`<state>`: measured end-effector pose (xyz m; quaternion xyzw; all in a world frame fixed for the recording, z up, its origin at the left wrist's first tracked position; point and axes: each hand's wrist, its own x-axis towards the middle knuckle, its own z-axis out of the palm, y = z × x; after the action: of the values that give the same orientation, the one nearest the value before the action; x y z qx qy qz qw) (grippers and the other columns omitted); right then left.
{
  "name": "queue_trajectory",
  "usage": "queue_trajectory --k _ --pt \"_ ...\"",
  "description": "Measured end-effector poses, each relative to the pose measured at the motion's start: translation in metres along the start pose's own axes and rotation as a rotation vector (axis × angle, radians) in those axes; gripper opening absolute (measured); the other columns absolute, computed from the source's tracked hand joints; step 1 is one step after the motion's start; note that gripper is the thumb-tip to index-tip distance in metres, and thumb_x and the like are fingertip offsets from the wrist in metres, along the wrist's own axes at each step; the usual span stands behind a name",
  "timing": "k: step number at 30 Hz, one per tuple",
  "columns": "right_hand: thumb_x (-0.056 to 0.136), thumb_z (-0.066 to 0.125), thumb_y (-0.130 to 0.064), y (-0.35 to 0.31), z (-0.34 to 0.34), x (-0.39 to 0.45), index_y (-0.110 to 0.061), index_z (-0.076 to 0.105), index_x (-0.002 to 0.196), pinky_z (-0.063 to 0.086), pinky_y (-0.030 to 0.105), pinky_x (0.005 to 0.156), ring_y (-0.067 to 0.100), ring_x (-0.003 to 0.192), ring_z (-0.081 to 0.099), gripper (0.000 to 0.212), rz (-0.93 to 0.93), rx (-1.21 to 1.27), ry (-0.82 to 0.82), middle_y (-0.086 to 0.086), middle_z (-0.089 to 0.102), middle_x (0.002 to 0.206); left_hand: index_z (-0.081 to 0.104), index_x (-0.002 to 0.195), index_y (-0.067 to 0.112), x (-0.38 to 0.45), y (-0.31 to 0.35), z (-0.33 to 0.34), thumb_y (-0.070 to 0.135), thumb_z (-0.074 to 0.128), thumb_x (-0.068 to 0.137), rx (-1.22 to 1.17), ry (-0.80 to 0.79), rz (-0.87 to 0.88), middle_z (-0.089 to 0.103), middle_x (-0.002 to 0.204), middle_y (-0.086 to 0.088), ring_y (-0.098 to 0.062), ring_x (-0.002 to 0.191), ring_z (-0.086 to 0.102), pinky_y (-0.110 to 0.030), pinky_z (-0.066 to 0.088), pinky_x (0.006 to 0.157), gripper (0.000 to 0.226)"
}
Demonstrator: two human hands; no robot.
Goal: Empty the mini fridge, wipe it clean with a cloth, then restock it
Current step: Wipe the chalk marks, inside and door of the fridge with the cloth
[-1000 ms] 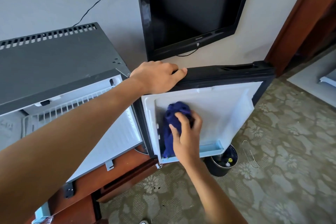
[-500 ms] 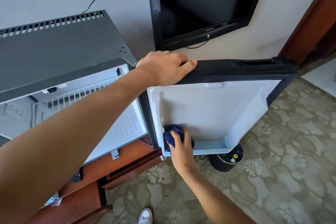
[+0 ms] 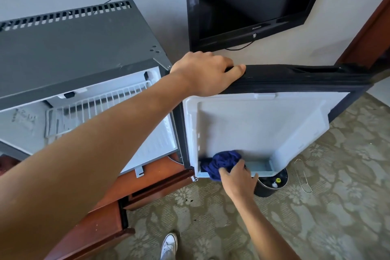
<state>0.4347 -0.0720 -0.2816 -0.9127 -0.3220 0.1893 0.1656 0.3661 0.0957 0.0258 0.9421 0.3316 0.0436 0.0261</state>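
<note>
a white canvas shoe (image 3: 169, 244) stands nearest on the patterned carpet (image 3: 316, 217). beyond it the right hand (image 3: 238, 179) pinches a crumpled dark blue cloth (image 3: 222, 162) in the left end of the door's pale blue plastic bin (image 3: 260, 167). a round black pot (image 3: 272, 182) sits beneath. farther, the left hand (image 3: 205, 73) curls over the black top edge of the open door (image 3: 263, 120). left, the grey metal mini fridge (image 3: 73, 48) shows a white wire shelf (image 3: 101, 107).
</note>
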Motion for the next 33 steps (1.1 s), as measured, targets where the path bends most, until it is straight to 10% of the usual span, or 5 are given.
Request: queue_trajectory --k 3,9,23,33 --pt "0.072 0.055 -0.079 -0.033 0.011 -0.008 0.002 0.039 0.137 0.006 0.058 0.122 0.03 0.137 0.048 0.105 0.031 0.027 -0.082 0.013 0.059 0.135 0.053 0.092 0.037 0.0 0.002 0.0 0.067 0.018 0.103 0.004 0.007 0.008 0.04 0.071 0.012 -0.027 0.086 0.048 -0.038 0.034 0.078 0.048" --pt "0.074 0.077 -0.056 -0.045 0.029 -0.011 -0.005 0.053 0.109 0.044 0.04 0.099 0.031 0.096 0.067 0.067 -0.037 0.113 0.125 0.012 0.073 0.1 0.053 0.093 0.038 -0.002 0.004 0.0 0.068 0.018 0.103 0.014 0.013 0.01 0.046 0.079 0.004 -0.027 0.087 0.047 -0.039 0.035 0.079 0.047" --pt "0.068 0.084 -0.001 0.058 -0.031 0.053 0.004 0.056 0.112 0.056 0.046 0.069 0.038 0.076 0.067 0.052 -0.115 -0.341 0.271 0.021 0.069 0.083 0.063 0.113 0.039 0.002 -0.001 0.001 0.072 0.015 0.1 0.008 -0.008 -0.018 0.06 0.097 -0.002 -0.028 0.093 0.05 -0.042 0.041 0.086 0.06" --pt "0.08 0.083 -0.031 0.002 -0.016 0.015 -0.006 0.045 0.117 0.056 0.039 0.075 0.032 0.094 0.072 0.059 -0.02 -0.092 0.096 0.013 0.072 0.104 0.061 0.098 0.031 0.002 0.004 0.005 0.068 0.014 0.102 0.076 0.042 0.013 0.048 0.072 0.005 -0.03 0.083 0.053 -0.039 0.038 0.075 0.06"
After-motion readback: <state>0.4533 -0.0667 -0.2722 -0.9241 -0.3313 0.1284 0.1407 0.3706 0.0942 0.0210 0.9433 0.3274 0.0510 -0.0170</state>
